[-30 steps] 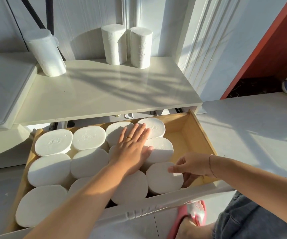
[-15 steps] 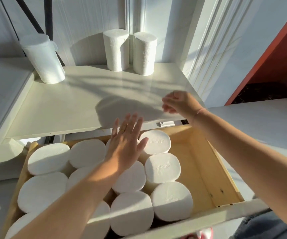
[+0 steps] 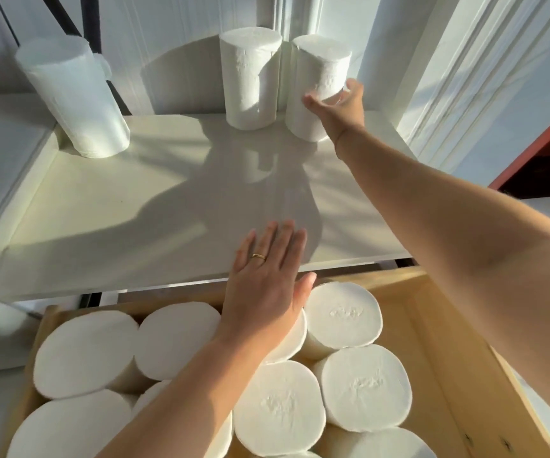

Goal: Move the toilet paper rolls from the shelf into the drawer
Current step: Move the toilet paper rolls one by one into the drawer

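upper right, the right hand [image 3: 339, 107] wraps a shelf roll [image 3: 320, 67] for lifting; the left hand [image 3: 267, 285], fingers flat, seems to steady packed rolls [image 3: 363, 386] in the drawer [image 3: 448, 342].

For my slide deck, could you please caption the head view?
Right hand grips the rightmost shelf roll while the open left hand hovers over the roll-packed drawer.
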The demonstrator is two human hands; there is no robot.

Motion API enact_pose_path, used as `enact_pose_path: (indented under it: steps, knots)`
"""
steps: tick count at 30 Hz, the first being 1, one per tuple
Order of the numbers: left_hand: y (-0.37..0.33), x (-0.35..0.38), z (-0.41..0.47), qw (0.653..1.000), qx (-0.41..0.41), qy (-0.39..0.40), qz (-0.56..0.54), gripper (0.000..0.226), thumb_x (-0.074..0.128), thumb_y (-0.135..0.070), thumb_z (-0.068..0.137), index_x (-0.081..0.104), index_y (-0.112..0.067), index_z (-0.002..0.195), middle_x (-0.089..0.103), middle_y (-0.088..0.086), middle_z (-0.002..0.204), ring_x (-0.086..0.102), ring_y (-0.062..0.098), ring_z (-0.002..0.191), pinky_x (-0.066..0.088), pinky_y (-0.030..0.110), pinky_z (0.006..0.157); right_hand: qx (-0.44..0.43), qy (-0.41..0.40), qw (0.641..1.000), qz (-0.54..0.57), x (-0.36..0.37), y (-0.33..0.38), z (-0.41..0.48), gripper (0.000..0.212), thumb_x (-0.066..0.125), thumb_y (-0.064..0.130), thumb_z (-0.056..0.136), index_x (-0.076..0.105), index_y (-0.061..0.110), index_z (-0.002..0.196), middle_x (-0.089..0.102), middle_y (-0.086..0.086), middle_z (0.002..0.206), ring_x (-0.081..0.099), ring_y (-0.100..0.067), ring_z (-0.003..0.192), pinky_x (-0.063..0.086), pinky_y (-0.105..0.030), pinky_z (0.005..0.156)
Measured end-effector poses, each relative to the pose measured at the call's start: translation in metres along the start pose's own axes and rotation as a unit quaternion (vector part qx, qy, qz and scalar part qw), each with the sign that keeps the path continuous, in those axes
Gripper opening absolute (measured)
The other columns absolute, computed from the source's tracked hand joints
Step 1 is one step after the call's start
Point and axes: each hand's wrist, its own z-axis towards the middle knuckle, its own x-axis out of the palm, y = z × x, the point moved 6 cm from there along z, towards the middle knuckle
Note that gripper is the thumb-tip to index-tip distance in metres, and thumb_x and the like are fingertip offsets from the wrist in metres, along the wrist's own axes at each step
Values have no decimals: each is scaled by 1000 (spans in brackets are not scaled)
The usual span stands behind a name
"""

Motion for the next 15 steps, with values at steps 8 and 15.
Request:
enact_pose_path:
  steps: [8, 15]
  knots:
    - [1, 2, -1, 1000, -1, 8, -6, 53, 37, -41, 91, 49, -11, 134, 49, 8, 140, 45, 26, 129, 34, 46, 107, -55, -8, 998, 3, 2, 12, 2, 70, 80, 25, 62, 45, 11, 120, 59, 4, 103, 60, -13, 96, 49, -23, 80]
    - [0, 5, -4, 1000, -7, 7, -21, 54, 37, -40, 93, 42, -12, 138, 44, 6, 145, 39, 24, 134, 27, 44, 112, -75, 115, 991, 0, -49, 11, -65, 83, 82, 22, 60, 43, 16, 133, 62, -5, 126, 59, -21, 117, 49, -41, 100]
